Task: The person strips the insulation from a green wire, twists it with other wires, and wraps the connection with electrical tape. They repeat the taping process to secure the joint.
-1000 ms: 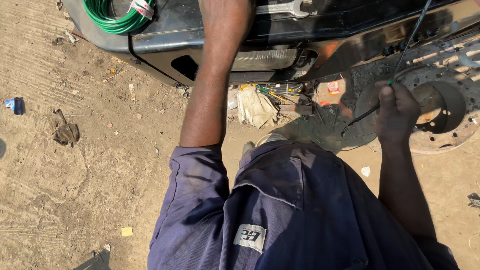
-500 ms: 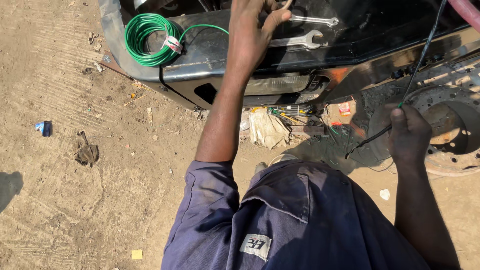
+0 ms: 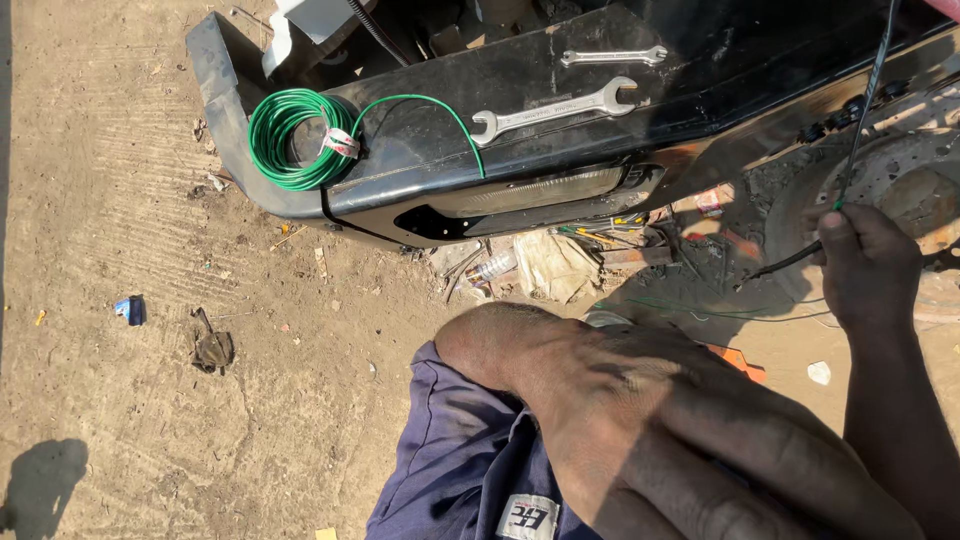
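Two hands show in the head view. My right hand (image 3: 868, 265), far right, is closed on a thin black cable (image 3: 868, 95) that runs up past the rusty wheel hub (image 3: 905, 190); I judge the step in hand is handling this wiring at the hub. My left hand (image 3: 640, 420) is raised close to the camera, large and blurred, back toward me, fingers loosely extended and holding nothing. On the black bumper (image 3: 560, 110) at the far side lie a green wire coil (image 3: 290, 140) and two spanners (image 3: 555, 110). Next, I think, the free hand must reach for one of them while the cable stays pinched.
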